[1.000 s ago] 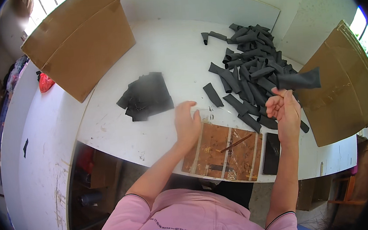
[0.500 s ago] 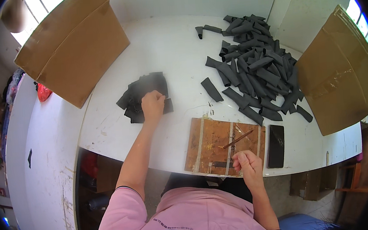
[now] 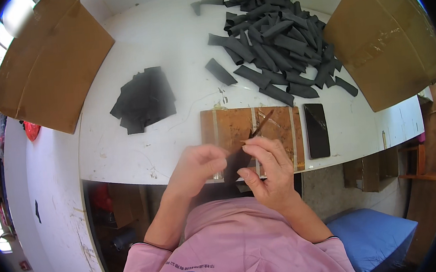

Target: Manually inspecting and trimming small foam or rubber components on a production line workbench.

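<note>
My left hand (image 3: 200, 167) and my right hand (image 3: 272, 170) meet over the near edge of a brown board (image 3: 209, 126). Between them is a dark, flexible-looking piece (image 3: 237, 166), partly hidden by my fingers. The right thumb and fingers are closed on its right side. The left fingers, slightly blurred, pinch at its left edge. A thin brown stick (image 3: 264, 122) slants over the board just beyond my right fingertips; whether they touch it I cannot tell. To the left lies a loose stack of flat black pieces (image 3: 144, 98).
A large heap of rolled black pieces (image 3: 276, 32) covers the far right of the white table (image 3: 179, 51). A phone (image 3: 316, 130) lies right of the board. Cardboard boxes stand at left (image 3: 56, 62) and right (image 3: 383, 38). A blue stool-like block (image 3: 374, 236) is below right.
My left hand has come from the black stack to the board, beside my right hand. A dark piece is now between both hands. The whole view has shifted.
</note>
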Action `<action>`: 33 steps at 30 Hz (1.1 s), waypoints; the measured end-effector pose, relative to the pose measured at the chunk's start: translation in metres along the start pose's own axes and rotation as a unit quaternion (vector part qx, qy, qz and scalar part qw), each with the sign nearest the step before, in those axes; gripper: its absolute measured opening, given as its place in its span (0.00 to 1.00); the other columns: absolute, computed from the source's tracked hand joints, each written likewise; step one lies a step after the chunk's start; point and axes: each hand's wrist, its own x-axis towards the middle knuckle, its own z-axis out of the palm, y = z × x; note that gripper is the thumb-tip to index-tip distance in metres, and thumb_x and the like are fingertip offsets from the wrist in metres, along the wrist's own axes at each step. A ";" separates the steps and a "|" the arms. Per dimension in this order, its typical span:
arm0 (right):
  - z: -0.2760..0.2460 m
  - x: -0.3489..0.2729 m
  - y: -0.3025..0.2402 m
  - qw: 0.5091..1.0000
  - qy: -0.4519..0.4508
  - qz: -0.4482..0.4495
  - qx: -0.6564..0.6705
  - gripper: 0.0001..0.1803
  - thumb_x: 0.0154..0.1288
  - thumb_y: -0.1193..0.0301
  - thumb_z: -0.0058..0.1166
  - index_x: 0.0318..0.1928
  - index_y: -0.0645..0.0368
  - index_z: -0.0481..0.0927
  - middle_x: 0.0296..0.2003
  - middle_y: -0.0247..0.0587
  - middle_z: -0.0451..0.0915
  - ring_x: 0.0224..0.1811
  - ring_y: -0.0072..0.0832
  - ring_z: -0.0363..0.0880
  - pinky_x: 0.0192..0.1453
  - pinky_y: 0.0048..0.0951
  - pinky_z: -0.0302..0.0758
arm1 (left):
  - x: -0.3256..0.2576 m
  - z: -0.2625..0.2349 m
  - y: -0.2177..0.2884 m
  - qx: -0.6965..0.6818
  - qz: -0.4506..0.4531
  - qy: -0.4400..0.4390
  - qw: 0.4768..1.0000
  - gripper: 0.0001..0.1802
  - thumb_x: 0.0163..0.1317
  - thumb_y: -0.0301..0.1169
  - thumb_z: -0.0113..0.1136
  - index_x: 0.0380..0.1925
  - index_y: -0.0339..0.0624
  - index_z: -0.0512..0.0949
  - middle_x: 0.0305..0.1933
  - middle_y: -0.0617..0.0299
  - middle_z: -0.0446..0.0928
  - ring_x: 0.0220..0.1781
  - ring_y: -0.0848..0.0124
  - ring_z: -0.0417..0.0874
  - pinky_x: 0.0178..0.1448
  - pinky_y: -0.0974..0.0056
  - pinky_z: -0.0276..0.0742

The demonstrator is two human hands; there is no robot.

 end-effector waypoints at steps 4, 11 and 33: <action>-0.019 0.002 0.009 0.983 -0.139 0.054 0.105 0.19 0.40 0.73 0.62 0.37 0.63 0.74 0.32 0.45 0.74 0.35 0.38 0.73 0.41 0.33 0.69 | -0.004 0.016 0.011 0.085 -0.008 -0.127 0.988 0.05 0.48 0.22 0.60 0.24 0.33 0.74 0.30 0.60 0.73 0.29 0.78 0.72 0.35 0.76 0.67; -0.026 -0.027 0.015 0.889 -0.158 0.295 0.313 0.04 0.48 0.77 0.56 0.26 0.66 0.76 0.21 0.33 0.73 0.25 0.14 0.69 0.29 0.17 0.65 | -0.007 0.028 0.002 0.098 -0.005 -0.045 0.994 0.08 0.56 0.29 0.55 0.28 0.33 0.75 0.29 0.60 0.75 0.29 0.78 0.73 0.33 0.74 0.70; -0.028 -0.031 0.033 0.893 -0.261 0.250 0.267 0.08 0.53 0.73 0.52 0.24 0.66 0.74 0.17 0.35 0.69 0.20 0.18 0.64 0.24 0.21 0.62 | 0.004 0.021 0.012 0.143 -0.145 -0.157 0.966 0.06 0.49 0.22 0.60 0.29 0.33 0.76 0.21 0.62 0.75 0.21 0.78 0.76 0.26 0.77 0.70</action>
